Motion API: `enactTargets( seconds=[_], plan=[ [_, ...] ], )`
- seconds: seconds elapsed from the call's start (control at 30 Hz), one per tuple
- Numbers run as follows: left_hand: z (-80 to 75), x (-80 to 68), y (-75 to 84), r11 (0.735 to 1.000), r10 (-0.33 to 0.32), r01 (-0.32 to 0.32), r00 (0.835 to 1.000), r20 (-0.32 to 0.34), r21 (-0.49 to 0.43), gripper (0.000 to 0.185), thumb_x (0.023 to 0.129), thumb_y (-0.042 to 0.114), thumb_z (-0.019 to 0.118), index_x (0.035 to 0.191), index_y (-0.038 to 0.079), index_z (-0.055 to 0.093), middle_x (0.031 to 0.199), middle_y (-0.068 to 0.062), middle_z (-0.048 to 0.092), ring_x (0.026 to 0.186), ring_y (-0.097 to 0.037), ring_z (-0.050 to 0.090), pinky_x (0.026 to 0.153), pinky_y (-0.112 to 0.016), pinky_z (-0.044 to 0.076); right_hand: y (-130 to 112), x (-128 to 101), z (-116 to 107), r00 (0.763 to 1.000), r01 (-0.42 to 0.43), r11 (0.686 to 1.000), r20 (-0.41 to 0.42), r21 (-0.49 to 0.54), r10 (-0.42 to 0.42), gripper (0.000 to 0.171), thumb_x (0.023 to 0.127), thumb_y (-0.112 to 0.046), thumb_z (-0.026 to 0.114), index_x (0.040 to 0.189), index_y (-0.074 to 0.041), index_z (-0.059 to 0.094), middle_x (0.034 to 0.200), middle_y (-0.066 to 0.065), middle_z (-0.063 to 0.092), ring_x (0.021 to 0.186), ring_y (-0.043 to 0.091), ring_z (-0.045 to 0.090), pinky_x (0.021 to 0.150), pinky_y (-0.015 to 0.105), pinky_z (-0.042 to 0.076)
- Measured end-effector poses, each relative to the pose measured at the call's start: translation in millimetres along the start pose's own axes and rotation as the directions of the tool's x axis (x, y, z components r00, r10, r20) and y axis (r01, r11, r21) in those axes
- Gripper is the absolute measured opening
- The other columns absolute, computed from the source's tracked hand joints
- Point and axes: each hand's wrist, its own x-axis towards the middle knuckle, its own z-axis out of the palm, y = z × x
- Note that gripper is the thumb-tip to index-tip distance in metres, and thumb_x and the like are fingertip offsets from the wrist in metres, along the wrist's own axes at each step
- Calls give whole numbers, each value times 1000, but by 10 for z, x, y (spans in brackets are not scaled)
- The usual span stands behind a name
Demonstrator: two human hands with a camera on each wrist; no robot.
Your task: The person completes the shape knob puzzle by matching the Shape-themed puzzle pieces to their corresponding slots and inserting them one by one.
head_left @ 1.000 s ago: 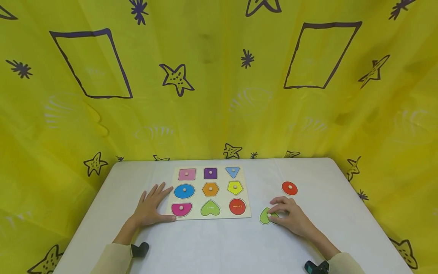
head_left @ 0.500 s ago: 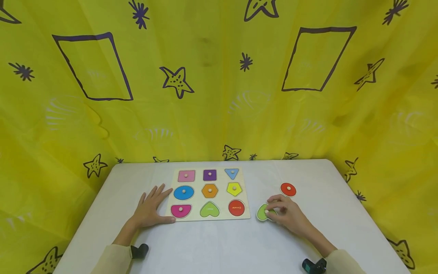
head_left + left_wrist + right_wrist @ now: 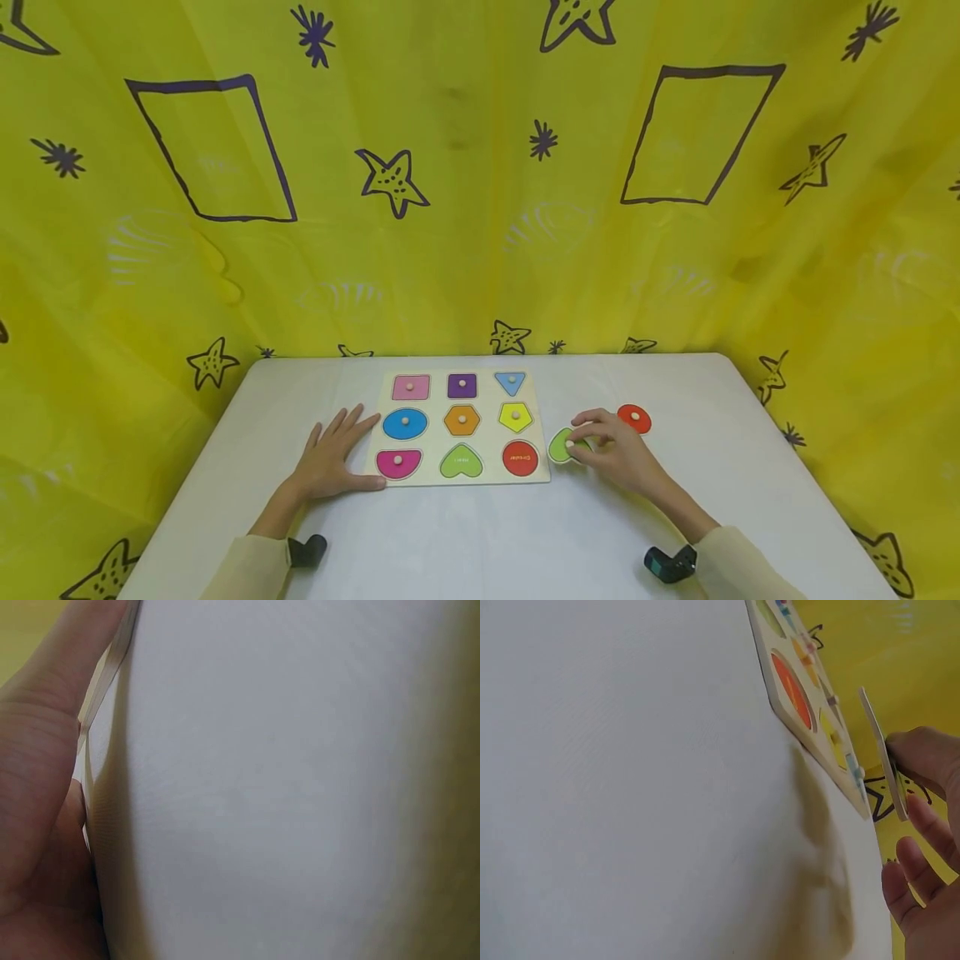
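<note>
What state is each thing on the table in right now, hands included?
Green heart: lifted off the table, pinched by the right hand.
Red circle: loose on the table.
Board: heart and circle slots empty.
Left hand: flat, touching the board's edge.

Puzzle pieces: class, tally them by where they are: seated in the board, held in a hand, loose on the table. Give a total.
Seated in the puzzle board: 7
Held by the right hand: 1, the green heart piece
Loose on the table: 1, the red circle piece
Total: 9
</note>
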Motion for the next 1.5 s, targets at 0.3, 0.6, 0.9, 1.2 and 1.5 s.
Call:
enactTargets(
  seconds=[0.3,0.6,0.9,1.2,1.5],
  plan=[
    [-5,4,-21,1000,-11,11,1000,6,0,108,69,67,82,157,17,44,165,-22,30,152,-49,17,116,-76,3,-155,175,65,1000,12,1000,5,27,-12,11,86,-19,86,94,-25,81,116,-2,69,112,22,59,82,37,56],
    [24,23,-42,1000,-13,13,1000,13,-2,108,69,68,82,157,18,43,166,-21,29,153,-49,15,116,-76,2,-276,329,201,999,42,996,10,77,-43,9,86,-19,85,94,-22,81,117,2,69,114,25,57,83,39,54],
    [-6,4,-2,1000,7,-7,1000,-10,-1,107,68,66,83,155,16,46,164,-23,32,151,-51,19,115,-78,5,-440,454,347,998,47,993,24,111,-50,9,86,-18,84,95,-16,81,117,3,69,115,23,56,84,41,54],
    [-10,-6,-9,1000,-3,3,1000,-3,2,107,68,66,83,156,17,45,164,-22,31,151,-50,18,115,-77,5,-571,564,572,998,-4,988,65,154,-6,7,87,-23,83,94,-22,82,117,-4,68,113,20,53,86,43,54],
    [1,1,-20,1000,-8,8,1000,5,7,108,68,67,82,156,18,45,164,-22,31,151,-49,17,116,-77,4,-684,564,851,997,-13,986,83,168,0,3,88,-24,82,91,-22,81,114,-5,67,108,18,53,83,35,51]
  ],
)
